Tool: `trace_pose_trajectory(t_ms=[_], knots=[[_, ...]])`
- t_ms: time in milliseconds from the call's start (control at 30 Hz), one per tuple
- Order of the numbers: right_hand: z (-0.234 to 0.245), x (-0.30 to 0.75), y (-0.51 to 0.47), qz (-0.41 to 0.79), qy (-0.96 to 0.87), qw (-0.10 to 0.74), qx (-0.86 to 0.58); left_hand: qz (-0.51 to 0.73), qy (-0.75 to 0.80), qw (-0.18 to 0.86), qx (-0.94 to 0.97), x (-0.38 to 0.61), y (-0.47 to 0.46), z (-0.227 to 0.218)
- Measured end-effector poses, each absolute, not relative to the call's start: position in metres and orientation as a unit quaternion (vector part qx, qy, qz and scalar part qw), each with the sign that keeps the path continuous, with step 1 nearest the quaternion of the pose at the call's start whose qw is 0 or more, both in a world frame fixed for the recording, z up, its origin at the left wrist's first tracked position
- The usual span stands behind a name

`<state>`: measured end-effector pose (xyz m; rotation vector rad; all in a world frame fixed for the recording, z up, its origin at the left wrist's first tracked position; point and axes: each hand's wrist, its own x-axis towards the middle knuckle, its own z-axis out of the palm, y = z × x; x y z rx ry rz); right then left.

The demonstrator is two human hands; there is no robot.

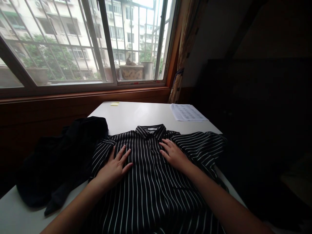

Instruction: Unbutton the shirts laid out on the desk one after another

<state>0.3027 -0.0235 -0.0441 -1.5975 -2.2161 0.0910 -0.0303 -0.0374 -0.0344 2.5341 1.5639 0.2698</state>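
Observation:
A black shirt with white stripes [143, 182] lies front side up on the white table, its collar pointing toward the window. My left hand [116, 165] rests on the shirt's left chest area with fingers spread, near the short left sleeve. On the right, below the collar, my right hand [174, 154] lies on the cloth with its fingers stretched out. Neither hand grips the fabric. The right sleeve reaches out over the table's right edge. The shirt's lower part runs out of view at the bottom, and my right forearm covers some of it.
A dark, crumpled garment [70, 156] lies at the left, hanging over the edge of the white table [136, 112]. Printed papers [187, 112] are at the back right, a yellow sticky note [114, 104] at the back left. Beyond is a barred window with a curtain [181, 58].

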Motion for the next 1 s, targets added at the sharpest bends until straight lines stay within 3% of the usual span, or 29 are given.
trace_pose_trajectory(t_ms=[633, 1000], knots=[[-0.041, 0.293, -0.028, -0.010, -0.786, 0.179, -0.592, 0.137, 0.506, 0.044, 0.851, -0.038, -0.013, -0.047], [-0.038, 0.287, -0.055, -0.009, -0.783, 0.187, -0.594, 0.067, 0.513, 0.096, 0.850, -0.039, -0.041, -0.032]])
